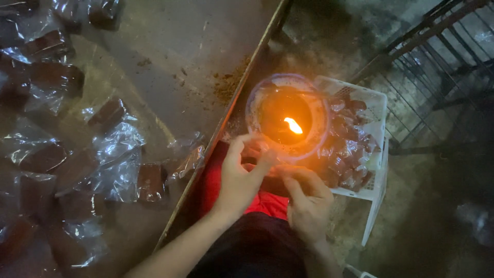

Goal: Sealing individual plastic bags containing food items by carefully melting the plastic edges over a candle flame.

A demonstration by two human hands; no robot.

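Both hands meet just below a round bowl point(286, 116) with a small flame point(293, 125) burning inside it. The left hand point(241, 177) has its grip pressed together, thumb and forefinger pinching the edge of a clear plastic wrapper point(271, 167) near the bowl's rim. The right hand point(307, 203) curls its fingers onto the same wrapper from below. A white basket point(377, 110) of wrapped brown blocks sits beside the bowl. More bagged blocks point(121, 154) lie on the desk point(164, 56) to the left.
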